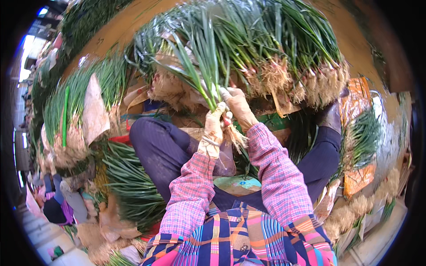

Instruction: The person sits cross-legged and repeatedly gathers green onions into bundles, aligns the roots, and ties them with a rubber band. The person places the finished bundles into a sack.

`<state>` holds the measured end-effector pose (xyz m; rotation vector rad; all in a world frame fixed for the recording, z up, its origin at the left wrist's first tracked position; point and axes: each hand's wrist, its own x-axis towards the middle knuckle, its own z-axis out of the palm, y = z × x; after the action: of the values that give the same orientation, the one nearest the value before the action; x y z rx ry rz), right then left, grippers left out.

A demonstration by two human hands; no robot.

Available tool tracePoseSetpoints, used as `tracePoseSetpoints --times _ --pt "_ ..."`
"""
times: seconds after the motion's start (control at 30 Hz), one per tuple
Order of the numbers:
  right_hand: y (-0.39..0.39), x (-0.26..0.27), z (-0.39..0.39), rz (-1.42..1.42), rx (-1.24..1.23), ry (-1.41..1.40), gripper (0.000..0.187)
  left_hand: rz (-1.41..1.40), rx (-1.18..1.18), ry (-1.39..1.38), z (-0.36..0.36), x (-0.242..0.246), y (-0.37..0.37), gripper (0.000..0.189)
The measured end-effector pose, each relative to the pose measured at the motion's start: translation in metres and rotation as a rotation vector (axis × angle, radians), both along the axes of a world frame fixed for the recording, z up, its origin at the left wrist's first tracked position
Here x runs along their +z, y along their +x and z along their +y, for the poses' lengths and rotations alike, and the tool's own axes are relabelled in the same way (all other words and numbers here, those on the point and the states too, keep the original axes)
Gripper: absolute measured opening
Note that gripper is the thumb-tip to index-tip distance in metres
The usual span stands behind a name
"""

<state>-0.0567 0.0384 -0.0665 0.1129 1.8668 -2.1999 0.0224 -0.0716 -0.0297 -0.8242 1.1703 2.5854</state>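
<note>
My left hand (213, 128), in a pale soiled glove with a band around the wrist, is closed around a small bunch of green onions (209, 79). Their leaves point away from me, while reddish bulbs and stringy roots (237, 137) hang out below the fist. My right hand (239, 105), also gloved, grips the same stems just above and to the right; its fingertips are partly hidden. Beyond both hands lies a long heap of green onions (246, 36), its roots (274, 71) turned towards me.
More green onions (133, 179) lie beside my left knee. A second row (85, 96) stands at the left with a bright green strip (65, 116). Orange wrapping (356, 93) and onions (364, 139) are at the right. Another person (58, 202) sits at lower left.
</note>
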Motion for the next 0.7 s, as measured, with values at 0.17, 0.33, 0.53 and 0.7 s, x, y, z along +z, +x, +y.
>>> tracePoseSetpoints --times 0.17,0.33,0.53,0.7 --pt "0.031 -0.044 0.041 -0.164 -0.040 0.026 0.027 0.190 -0.042 0.251 0.008 0.009 -0.001 0.020" --pt "0.079 -0.032 0.077 -0.005 0.755 0.548 0.036 0.059 0.083 0.431 0.013 -0.011 -0.013 0.017" --pt "-0.025 0.021 0.035 0.466 0.190 1.096 0.032 0.093 0.014 0.231 0.021 -0.018 -0.006 0.017" --pt "-0.032 0.014 0.031 0.234 0.251 0.901 0.028 -0.067 0.189 0.125 0.007 -0.030 -0.014 0.018"
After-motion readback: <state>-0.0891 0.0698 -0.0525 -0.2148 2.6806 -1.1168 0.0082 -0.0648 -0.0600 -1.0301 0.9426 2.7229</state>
